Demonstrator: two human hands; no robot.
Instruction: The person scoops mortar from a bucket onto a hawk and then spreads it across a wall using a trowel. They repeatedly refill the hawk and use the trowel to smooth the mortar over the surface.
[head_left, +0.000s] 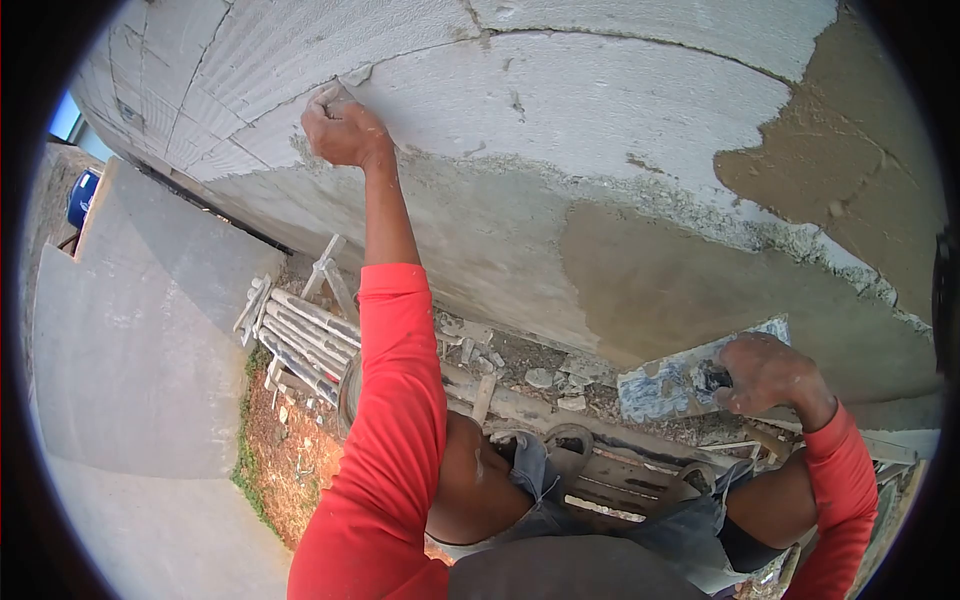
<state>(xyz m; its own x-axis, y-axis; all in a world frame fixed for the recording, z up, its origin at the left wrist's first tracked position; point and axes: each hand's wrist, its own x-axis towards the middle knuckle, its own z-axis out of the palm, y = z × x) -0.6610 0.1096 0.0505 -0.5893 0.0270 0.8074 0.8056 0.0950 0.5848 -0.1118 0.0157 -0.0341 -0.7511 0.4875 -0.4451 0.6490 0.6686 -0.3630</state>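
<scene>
My left hand (343, 130) reaches up against the block wall (560, 110), fingers pressed at a mortar joint beside a loose flake of plaster. My right hand (765, 375) is low at the right, closed on the handle of a plastering trowel (680, 380) whose mortar-smeared blade points left, close to the wall's base. Grey plaster covers the lower wall, with damp brown patches (650, 280) to the right. Both arms wear red sleeves.
Mortar crumbs and rubble (555, 378) lie along the foot of the wall. A bundle of pale pipes (300, 340) rests below on the left. Grey concrete paving (140, 330) and a strip of red soil (290, 450) lie far below. A blue container (82, 195) sits at the far left.
</scene>
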